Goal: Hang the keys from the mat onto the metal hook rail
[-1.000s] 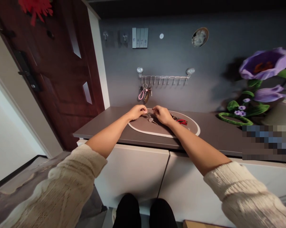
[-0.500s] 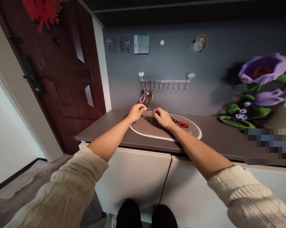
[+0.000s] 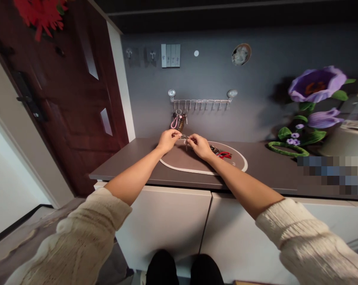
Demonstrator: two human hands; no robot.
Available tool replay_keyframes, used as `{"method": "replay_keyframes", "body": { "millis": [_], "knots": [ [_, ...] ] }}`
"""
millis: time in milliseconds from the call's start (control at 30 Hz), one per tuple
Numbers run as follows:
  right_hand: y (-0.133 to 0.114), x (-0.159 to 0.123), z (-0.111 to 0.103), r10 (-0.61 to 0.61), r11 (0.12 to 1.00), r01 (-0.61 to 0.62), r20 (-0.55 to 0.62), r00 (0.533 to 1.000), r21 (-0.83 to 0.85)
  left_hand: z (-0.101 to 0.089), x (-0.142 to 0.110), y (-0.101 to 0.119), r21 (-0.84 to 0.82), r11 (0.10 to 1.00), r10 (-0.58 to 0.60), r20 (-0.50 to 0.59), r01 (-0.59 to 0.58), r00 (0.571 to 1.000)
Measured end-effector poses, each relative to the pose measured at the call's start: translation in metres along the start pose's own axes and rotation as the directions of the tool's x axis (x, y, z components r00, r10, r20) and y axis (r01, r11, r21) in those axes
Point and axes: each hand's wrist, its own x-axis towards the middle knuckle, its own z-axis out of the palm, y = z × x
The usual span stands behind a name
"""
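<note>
Above an oval mat (image 3: pixel 181 170) on the countertop, my left hand (image 3: pixel 168 141) pinches one side of a small metal key ring (image 3: pixel 184 136). From the other side my right hand (image 3: pixel 199 145) grips it between thumb and fingers. A key (image 3: pixel 186 145) seems to dangle below the ring, too small to make out well. Beside my right hand, partly behind it, a pile of keys with a red strap (image 3: pixel 224 155) lies on the mat. Just past my left hand, more keys with a pink loop (image 3: pixel 174 121) hang from the hook rail (image 3: pixel 201 101).
A dark red door (image 3: pixel 69 99) stands at the left. To the right are purple fabric flowers (image 3: pixel 317 85) with a green ring base (image 3: pixel 287 149) and a lamp (image 3: pixel 339 142). White cabinet doors (image 3: pixel 167 213) sit below the countertop (image 3: pixel 131 164); a dark shelf (image 3: pixel 197 18) runs overhead.
The view has turned slightly right, so the scene sits further left. My hands have drawn a little closer together, both still on the key ring.
</note>
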Motion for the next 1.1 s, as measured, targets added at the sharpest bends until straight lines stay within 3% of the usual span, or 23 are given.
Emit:
{"method": "replay_keyframes", "body": {
  "millis": [333, 533, 800, 1100],
  "knots": [
    [0.012, 0.007, 0.0, -0.011, 0.999, 0.015, -0.109, 0.994, 0.039, 0.001, -0.002, -0.002, 0.038, 0.999, -0.008, -0.018, 0.008, 1.0],
    [0.013, 0.008, 0.003, 0.019, 0.989, -0.002, -0.117, 0.993, 0.145, 0.004, -0.004, -0.004, 0.053, 0.999, -0.002, 0.091, -0.002, 0.996],
    [0.013, 0.01, 0.004, 0.051, 0.978, -0.035, -0.071, 0.996, 0.207, 0.01, -0.007, -0.008, 0.05, 0.999, -0.023, 0.263, 0.01, 0.965],
    [0.01, 0.008, 0.003, 0.053, 0.961, -0.048, -0.012, 0.999, 0.273, 0.011, -0.007, -0.007, -0.016, 0.999, 0.046, 0.264, -0.043, 0.963]
  ]
}}
